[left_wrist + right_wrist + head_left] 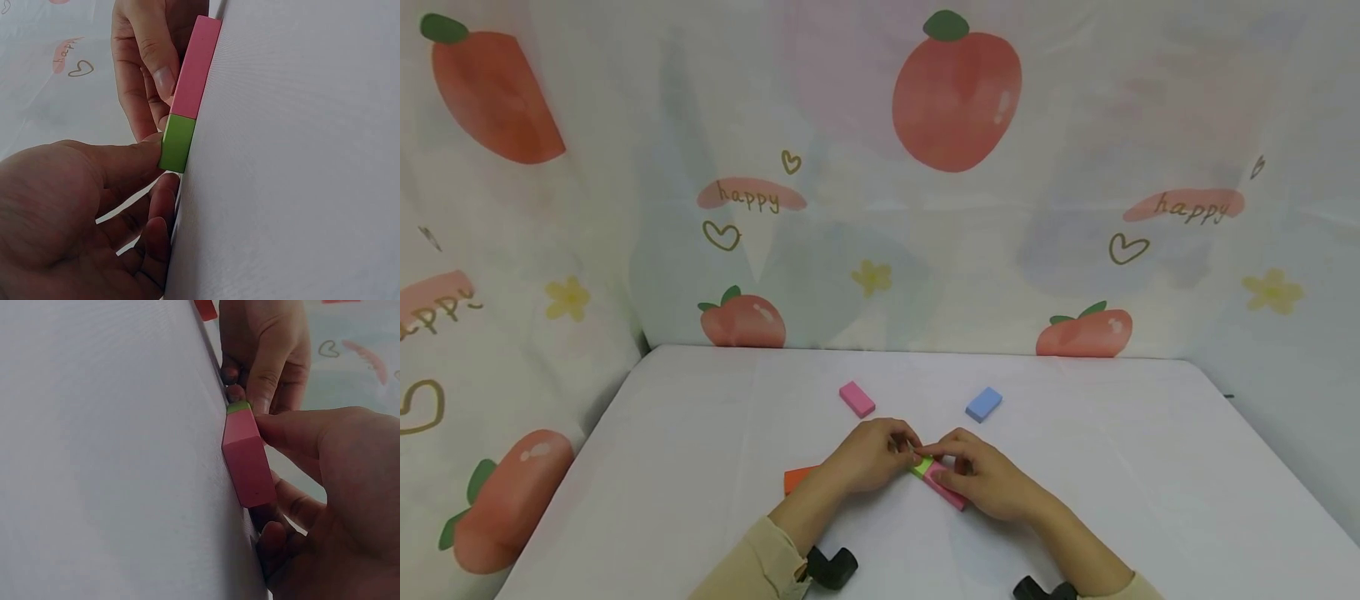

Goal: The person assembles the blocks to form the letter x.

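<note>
Head view showed both hands meeting over the white table (1135,492). The left hand (868,458) pinched the green block (178,144) between thumb and fingers, with only a narrow gap. The right hand (992,479) gripped the near pink block (195,69), which touched the green block end to end, on its near right side. The orange block (797,478) lay left, partly hidden by the arm; the far pink block (857,400) and the blue block (984,405) lay farther away, well apart.

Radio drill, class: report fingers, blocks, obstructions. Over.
Left fingers on green block; right fingers on pink block. Blocks butted end to end. No obstruction visible between them.
</note>
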`<state>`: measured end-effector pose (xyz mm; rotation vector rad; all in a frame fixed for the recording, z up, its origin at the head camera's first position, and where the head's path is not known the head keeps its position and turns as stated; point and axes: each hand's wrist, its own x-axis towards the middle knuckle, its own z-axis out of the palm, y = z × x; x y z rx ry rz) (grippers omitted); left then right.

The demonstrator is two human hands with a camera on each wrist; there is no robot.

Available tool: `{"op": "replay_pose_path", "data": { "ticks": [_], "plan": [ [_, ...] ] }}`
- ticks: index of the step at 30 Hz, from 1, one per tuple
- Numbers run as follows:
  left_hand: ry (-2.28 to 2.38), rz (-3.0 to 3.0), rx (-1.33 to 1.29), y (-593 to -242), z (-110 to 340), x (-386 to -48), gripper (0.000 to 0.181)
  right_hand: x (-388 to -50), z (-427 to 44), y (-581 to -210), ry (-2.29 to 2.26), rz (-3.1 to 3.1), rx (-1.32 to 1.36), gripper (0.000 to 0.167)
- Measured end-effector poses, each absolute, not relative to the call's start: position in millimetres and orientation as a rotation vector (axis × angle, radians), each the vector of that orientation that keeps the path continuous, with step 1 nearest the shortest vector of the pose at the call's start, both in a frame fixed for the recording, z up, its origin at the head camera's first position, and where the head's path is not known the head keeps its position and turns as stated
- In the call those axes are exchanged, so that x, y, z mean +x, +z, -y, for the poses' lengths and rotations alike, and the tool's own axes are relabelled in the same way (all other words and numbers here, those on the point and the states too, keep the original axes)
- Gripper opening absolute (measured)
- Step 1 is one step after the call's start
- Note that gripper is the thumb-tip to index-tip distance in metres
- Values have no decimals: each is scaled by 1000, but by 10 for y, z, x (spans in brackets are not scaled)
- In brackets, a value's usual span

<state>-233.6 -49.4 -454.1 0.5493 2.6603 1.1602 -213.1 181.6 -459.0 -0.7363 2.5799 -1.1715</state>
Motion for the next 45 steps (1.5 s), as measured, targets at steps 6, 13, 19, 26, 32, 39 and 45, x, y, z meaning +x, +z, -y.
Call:
{"op": "replay_pose_path", "data": {
  "ticks": [6,13,19,26,32,39,45],
  "plan": [
    [1162,-2661,546,-4533,492,-2338,5,-2132,-1812,-4589,-1166,-2587,-717,32],
    [1185,-2639,542,-4532,492,-2329,5,-2125,-1806,-4578,-1172,-2581,-701,32],
    [1160,-2656,544,-4517,486,-2321,5,-2116,-1808,-4567,-1183,-2579,-717,33],
    [1119,-2689,549,-4480,480,-2308,10,-2102,-1806,-4543,-1207,-2572,-725,33],
    [1095,-2676,537,-4460,493,-2281,14,-2095,-1804,-4543,-1261,-2543,-774,33],
    [1054,-2679,560,-4416,510,-2268,17,-2093,-1803,-4540,-1270,-2533,-767,32],
    [1047,-2677,576,-4370,533,-2242,20,-2100,-1811,-4540,-1258,-2543,-753,31]
  ]
}}
